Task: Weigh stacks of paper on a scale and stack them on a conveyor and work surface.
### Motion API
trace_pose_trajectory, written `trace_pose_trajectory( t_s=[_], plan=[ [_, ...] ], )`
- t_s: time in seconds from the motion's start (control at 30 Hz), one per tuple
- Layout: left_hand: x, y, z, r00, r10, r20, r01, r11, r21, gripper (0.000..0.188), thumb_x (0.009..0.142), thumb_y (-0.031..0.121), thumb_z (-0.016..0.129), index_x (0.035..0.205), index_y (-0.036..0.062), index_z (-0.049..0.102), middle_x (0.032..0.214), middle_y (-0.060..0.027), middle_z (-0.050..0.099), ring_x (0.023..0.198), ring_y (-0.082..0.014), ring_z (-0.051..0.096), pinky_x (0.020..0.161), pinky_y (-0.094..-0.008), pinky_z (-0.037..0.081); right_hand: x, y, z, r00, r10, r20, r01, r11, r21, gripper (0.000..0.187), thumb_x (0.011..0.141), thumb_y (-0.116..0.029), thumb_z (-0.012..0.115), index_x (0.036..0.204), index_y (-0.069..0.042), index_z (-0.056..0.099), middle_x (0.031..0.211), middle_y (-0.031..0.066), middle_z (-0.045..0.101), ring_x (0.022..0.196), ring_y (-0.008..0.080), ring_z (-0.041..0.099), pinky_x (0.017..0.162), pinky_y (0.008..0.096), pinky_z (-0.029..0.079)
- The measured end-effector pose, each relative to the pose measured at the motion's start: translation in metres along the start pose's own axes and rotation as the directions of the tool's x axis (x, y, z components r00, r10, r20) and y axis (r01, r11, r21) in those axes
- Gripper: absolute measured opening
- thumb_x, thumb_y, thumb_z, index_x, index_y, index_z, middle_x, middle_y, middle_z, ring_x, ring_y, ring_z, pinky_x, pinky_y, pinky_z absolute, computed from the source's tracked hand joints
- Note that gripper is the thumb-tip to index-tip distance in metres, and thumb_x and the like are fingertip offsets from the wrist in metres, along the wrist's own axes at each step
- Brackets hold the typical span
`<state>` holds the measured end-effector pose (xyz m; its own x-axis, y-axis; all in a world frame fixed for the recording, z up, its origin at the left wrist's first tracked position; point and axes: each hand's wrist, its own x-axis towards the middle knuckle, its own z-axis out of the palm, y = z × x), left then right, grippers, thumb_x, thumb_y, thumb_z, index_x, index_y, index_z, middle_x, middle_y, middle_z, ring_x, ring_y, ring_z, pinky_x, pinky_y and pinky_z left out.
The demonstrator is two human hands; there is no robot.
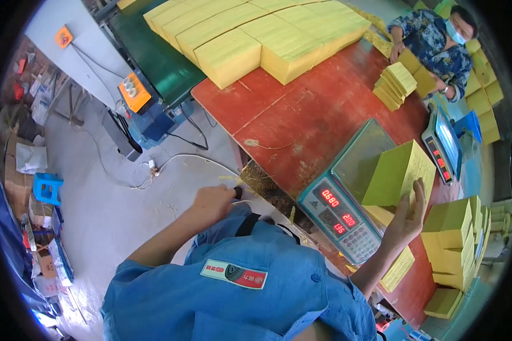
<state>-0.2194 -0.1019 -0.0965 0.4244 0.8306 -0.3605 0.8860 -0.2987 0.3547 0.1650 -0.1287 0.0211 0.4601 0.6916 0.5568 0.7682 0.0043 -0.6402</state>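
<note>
My right hand (409,219) lies with fingers stretched out against the near side of a block of yellow paper (405,173). This block stands beside the plate of a digital scale (347,219), overlapping its right edge in the view; whether it rests on the plate, I cannot tell. Red digits glow on the scale's panel. At my waist, my left hand (211,203) is closed around a small dark, round-ended thing (238,193); most of it is hidden in the fist. More yellow paper (398,270) lies below my right wrist.
Large yellow paper stacks (290,48) cover the far part of the red table (279,128). Across it, a co-worker (438,48) handles yellow paper near a second scale (441,148). Further stacks (452,238) stand at right. Cables cross the floor beside a blue stool (48,188).
</note>
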Motion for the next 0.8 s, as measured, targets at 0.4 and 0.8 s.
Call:
trace_pose_trajectory(
  t_s=[0.4, 0.8],
  plan=[
    [0.118, -0.001, -0.009, 0.831, 0.445, -0.334, -0.476, 0.879, -0.013, 0.059, 0.079, 0.02, 0.076, 0.13, -0.0016, 0.055, 0.14, -0.0201, 0.052, 0.133, -0.039, 0.046, 0.111, -0.0478, 0.036, -0.032, -0.077, 0.101, 0.94, -0.108, 0.324, 0.039, 0.976, 0.214, 0.032, 0.083, 0.009, 0.062, 0.113, 0.003, 0.067, 0.119, 0.02, 0.067, 0.115, 0.0315, 0.063, 0.099, 0.0389, 0.05],
    [0.125, -0.062, -0.082, 0.863, 0.489, 0.126, -0.452, 0.86, -0.238, 0.023, 0.089, 0.022, 0.065, 0.104, 0.005, 0.071, 0.092, -0.019, 0.069, 0.085, -0.0377, 0.068, 0.075, -0.0464, 0.054, -0.058, -0.094, 0.217, 0.605, -0.057, 0.794, -0.093, 0.986, 0.141, 0.022, 0.088, -0.014, 0.066, 0.104, 0.001, 0.066, 0.094, 0.0236, 0.069, 0.084, 0.04, 0.069, 0.072, 0.046, 0.056]
  ],
)
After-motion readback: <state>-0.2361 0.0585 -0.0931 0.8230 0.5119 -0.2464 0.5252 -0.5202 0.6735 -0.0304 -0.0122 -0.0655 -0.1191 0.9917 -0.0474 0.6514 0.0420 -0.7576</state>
